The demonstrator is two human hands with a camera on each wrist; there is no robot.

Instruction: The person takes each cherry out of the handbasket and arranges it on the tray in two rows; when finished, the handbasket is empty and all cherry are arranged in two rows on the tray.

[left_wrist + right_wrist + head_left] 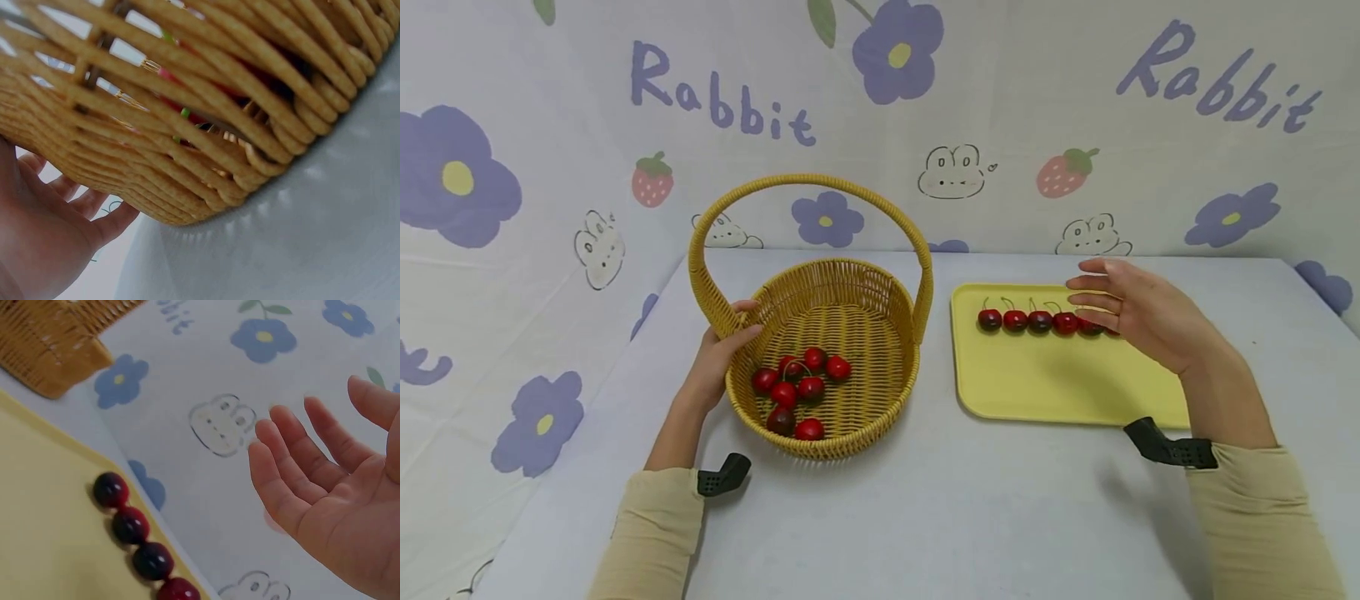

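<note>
Beige sleeves frame the grey worktop. On it a round woven wicker basket with an arched handle is steadied at its rim by the left hand, fingers curled round the weave. Glossy red cherries lie inside. More cherries, lined in a row, rest on a smooth yellow tray. Above that row the right hand is held open, fingers relaxed, holding nothing.

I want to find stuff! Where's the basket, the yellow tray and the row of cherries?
basket (820,185), head view, top of its handle.
yellow tray (1060,383), head view, bare middle.
row of cherries (1040,321), head view, middle cherry.
</note>
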